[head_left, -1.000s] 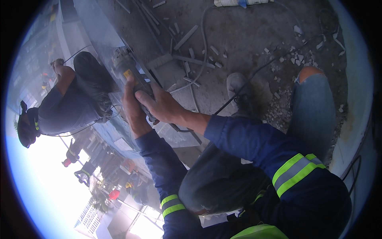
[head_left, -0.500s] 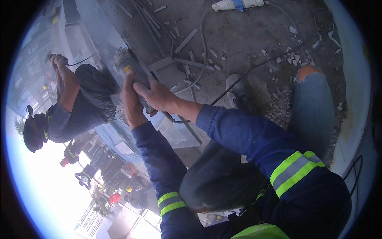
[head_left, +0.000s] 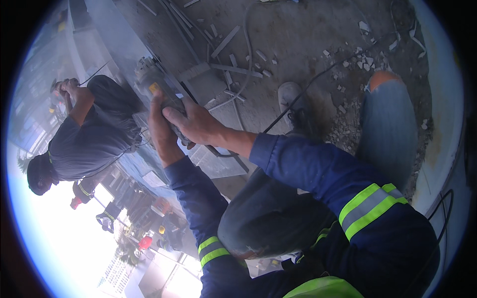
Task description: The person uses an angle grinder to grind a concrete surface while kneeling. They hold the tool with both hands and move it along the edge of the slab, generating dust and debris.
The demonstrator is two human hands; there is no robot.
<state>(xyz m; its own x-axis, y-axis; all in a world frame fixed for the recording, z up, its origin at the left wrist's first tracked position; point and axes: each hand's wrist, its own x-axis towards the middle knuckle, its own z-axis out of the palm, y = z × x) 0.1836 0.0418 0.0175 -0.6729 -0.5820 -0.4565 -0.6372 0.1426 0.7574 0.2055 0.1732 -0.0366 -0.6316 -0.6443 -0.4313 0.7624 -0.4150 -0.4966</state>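
Note:
Both of my hands are wrapped round the body of an angle grinder (head_left: 170, 101), whose head points up and left over the edge of a long pale slab (head_left: 112, 30). My left hand (head_left: 160, 121) grips its left side, the thumb up near a yellow label. My right hand (head_left: 196, 121) closes over the right side of the handle. From the handle's rear a black cord (head_left: 318, 79) runs right across the ground. Dust haze hangs round the grinder's head, and its disc cannot be made out.
A co-worker (head_left: 84, 134) in dark clothes crouches at the left, holding a tool. Cut strips (head_left: 226, 42) and broken chips (head_left: 350, 119) litter the concrete floor. My shoe (head_left: 290, 99) stands beside the cord. A pale curved wall (head_left: 442, 124) bounds the right.
The grinder and my hands have shifted slightly up and left in the picture. The co-worker's head and arms have moved a little. My grip looks the same.

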